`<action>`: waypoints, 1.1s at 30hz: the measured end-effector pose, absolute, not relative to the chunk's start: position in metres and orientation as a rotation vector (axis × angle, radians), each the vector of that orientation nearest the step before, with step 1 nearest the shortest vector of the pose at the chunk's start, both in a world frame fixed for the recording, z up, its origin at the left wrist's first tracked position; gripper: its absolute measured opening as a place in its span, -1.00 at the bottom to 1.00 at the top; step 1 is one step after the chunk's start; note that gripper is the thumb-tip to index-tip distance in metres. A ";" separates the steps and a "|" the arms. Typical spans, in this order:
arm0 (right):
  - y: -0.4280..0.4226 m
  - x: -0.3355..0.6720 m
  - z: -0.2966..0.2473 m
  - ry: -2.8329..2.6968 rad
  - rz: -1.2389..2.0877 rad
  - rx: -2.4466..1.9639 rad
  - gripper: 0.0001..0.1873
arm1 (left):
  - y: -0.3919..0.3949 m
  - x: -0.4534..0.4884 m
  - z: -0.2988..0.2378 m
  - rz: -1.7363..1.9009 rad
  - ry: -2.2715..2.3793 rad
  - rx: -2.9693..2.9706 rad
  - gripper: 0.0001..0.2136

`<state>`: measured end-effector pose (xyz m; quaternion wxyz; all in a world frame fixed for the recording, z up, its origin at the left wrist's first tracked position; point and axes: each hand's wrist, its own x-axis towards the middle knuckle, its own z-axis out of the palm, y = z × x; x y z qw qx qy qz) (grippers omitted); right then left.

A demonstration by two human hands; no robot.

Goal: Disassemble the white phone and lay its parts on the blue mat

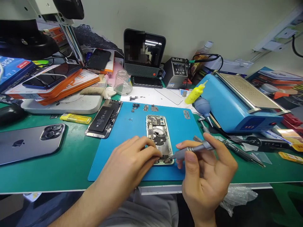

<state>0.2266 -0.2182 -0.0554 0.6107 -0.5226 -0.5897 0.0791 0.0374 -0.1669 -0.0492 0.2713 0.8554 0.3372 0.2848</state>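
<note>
An opened phone body (163,142) with a pale frame lies on the blue mat (113,157), its inner boards and coil exposed. Over its lower left part is my left hand (131,159), fingers bent and pressed together at the bottom end. Whatever those fingertips pinch, if anything, is hidden. My right hand (205,173) grips a grey screwdriver (189,151) between thumb and fingers, its thin tip reaching the bottom end of the phone body. Small metal plates (154,108) and a camera module (135,106) lie behind the phone on the mat.
A phone screen with battery (104,118) overlaps the mat's left edge; a purple-grey phone (33,142) lies farther left. A blue heating machine (227,104), yellow bottle (196,93), blower (202,107) and tweezers (241,151) are on the right. A glass jar (123,83) stands behind.
</note>
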 end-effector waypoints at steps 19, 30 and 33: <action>-0.215 0.245 -0.053 -1.348 0.148 -1.212 -0.51 | -0.170 0.041 -0.044 0.728 0.947 2.275 -0.88; -0.217 0.247 -0.059 -1.531 -0.020 -1.284 -0.33 | -0.171 0.040 -0.041 0.730 0.970 2.277 -0.81; -0.218 0.250 -0.062 -1.682 -0.186 -1.266 -0.12 | -0.170 0.040 -0.041 0.733 0.970 2.284 -0.81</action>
